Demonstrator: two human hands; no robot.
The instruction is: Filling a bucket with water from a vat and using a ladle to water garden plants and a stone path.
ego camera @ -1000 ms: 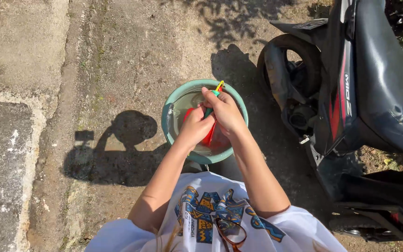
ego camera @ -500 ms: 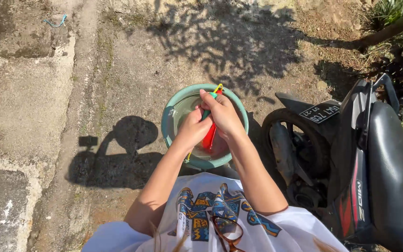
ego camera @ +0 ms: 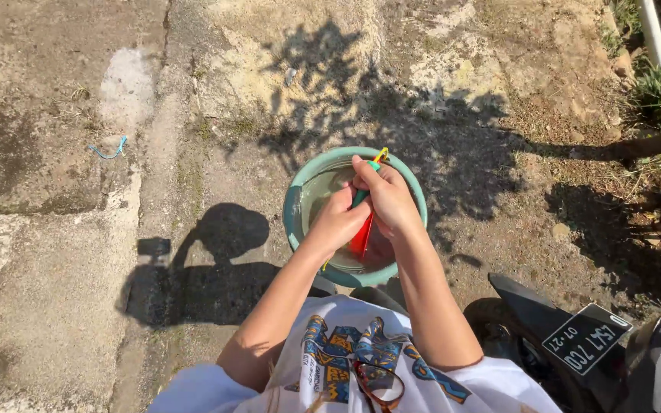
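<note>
1. The right hand [ego camera: 389, 200] has its fingers curled tight round the green handle of a brush [ego camera: 367, 197] with a yellow loop at its top end, the thumb pressed along the shaft
2. The left hand [ego camera: 336, 222] is clenched just beside it, the two hands touching; its fingers grasp a red piece [ego camera: 361, 235] that hangs down between the hands, though whether this is cloth or part of the brush I cannot tell
3. Both hands are held over a round green basin [ego camera: 295, 211] standing on the ground, with murky water showing inside its left half; the brush and the red piece are above the basin's middle, the yellow loop reaching to its far rim
4. The bare forearms run back to a white shirt with a coloured print [ego camera: 343, 353], and a pair of brown glasses [ego camera: 377, 385] hangs at its neckline
5. The ground is cracked concrete and dirt, and the person's shadow [ego camera: 193, 268] lies to the left of the basin
6. A small blue scrap [ego camera: 109, 149] lies well apart at the far left
7. At the lower right, the rear of a dark motorbike [ego camera: 552, 336] with its number plate is near the person's right elbow
</note>
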